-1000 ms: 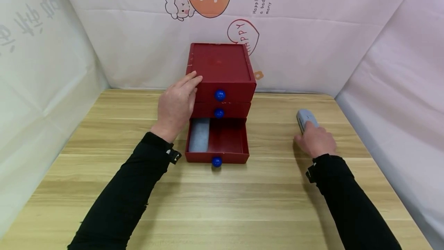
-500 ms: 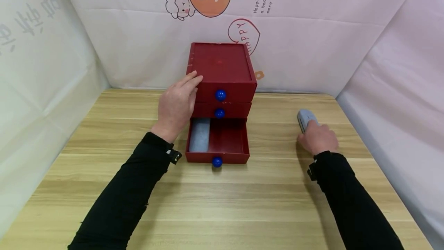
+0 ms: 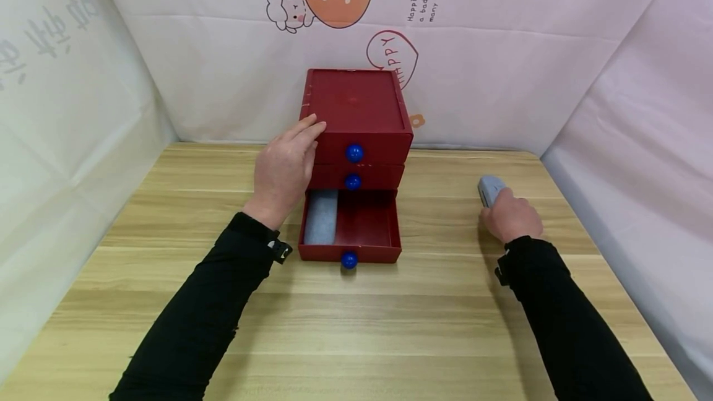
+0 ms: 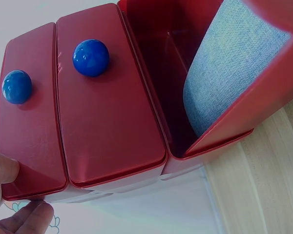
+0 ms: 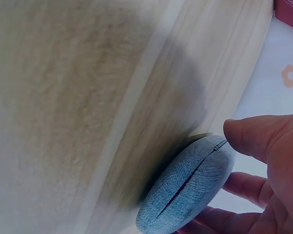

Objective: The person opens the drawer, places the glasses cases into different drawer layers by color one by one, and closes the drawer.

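A red three-drawer box with blue knobs stands at the back of the table. My left hand rests at its upper left corner, fingers on the top edge; in the left wrist view the thumb lies on the front. The bottom drawer is pulled out, with a blue-grey fabric-covered piece along its left side. Over at the right, my right hand grips the near end of a blue-grey glasses case. The right wrist view has the thumb by its seam and the fingers behind.
The upper two drawers, with a top knob and a middle knob, are closed. A white printed cloth hangs behind and on both sides of the wooden table.
My right hand has shifted slightly forward along the glasses case, its fingers closing around the near end. The case has hardly moved. My left hand and the drawers stay put.
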Demonstrator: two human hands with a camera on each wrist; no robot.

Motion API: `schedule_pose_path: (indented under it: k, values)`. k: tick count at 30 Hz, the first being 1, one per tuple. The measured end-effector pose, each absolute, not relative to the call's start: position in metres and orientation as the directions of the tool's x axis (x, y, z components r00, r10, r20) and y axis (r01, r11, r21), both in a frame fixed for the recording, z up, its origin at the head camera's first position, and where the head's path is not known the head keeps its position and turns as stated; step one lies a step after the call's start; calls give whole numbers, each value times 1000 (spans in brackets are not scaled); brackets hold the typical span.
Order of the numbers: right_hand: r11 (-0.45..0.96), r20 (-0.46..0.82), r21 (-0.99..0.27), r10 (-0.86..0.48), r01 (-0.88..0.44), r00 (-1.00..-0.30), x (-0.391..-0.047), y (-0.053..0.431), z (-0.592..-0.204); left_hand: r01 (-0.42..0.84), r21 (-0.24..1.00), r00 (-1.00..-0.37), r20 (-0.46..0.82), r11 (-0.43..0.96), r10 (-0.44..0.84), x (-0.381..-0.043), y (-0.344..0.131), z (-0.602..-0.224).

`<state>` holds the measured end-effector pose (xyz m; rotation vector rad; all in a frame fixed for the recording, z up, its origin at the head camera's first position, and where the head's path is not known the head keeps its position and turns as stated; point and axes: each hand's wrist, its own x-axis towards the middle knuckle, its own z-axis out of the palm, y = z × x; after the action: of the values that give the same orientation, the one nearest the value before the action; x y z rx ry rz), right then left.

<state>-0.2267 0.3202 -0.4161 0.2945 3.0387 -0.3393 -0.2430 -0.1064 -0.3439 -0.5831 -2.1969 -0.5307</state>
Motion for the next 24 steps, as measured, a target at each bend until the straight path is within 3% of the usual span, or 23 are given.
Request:
schedule_pose_path:
  k: [24]
  values:
    - [947,-200,-182,227,264,-953,-239,327,-417,558,181,-587,776,810,231,-243,-106,-344]
